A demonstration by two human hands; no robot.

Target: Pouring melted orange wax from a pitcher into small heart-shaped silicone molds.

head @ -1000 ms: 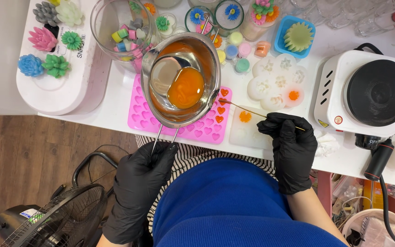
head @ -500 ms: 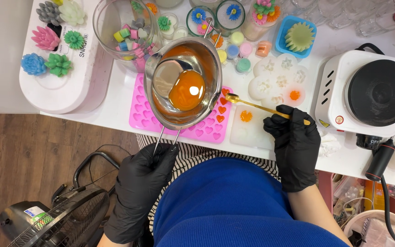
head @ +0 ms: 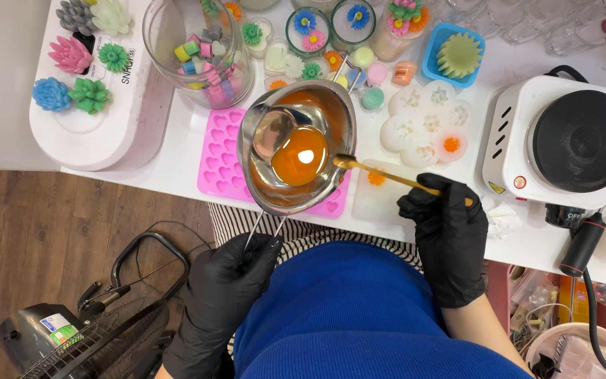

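My left hand (head: pixel 229 270), in a black glove, grips the wire handle of a steel melting pot (head: pixel 297 149) and holds it tilted above a pink heart-shaped silicone mould (head: pixel 220 165). Molten orange wax (head: pixel 299 156) pools inside the pot. My right hand (head: pixel 443 224), also in a black glove, holds a thin wooden stick (head: pixel 387 177). The tip of that stick rests on the pot's right rim. Below the stick lies a clear flower mould (head: pixel 376 196) with an orange fill.
A white hot plate (head: pixel 562 140) stands at the right. A white flower mould (head: pixel 426 126), a glass jar of coloured wax pieces (head: pixel 198 49), small flower candles, a blue mould (head: pixel 457 55) and a white tray (head: pixel 92 133) of wax succulents crowd the table. A fan (head: pixel 71 337) sits on the floor.
The stick in my right hand has moved left, from over the clear mould up to the pot's rim. The pot stays tilted over the pink mould.
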